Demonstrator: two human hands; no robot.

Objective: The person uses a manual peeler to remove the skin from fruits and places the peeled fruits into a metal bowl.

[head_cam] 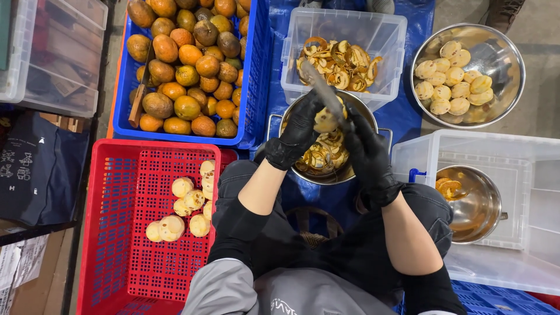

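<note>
My left hand (297,133), in a black glove, grips a partly peeled orange fruit (324,121) over a metal pot (350,171) that holds curls of peel. My right hand (368,153), also in a black glove, holds a knife (322,87) whose blurred blade points up and left across the fruit. Both hands meet just above the pot, between my knees.
A blue crate (252,70) of unpeeled fruit is at the upper left, with a knife (140,93) lying in it. A red crate (116,221) holds several peeled fruits. A clear tub (385,35) holds peels. A metal bowl (510,52) holds peeled fruit, and a second pot (484,213) sits in a clear bin.
</note>
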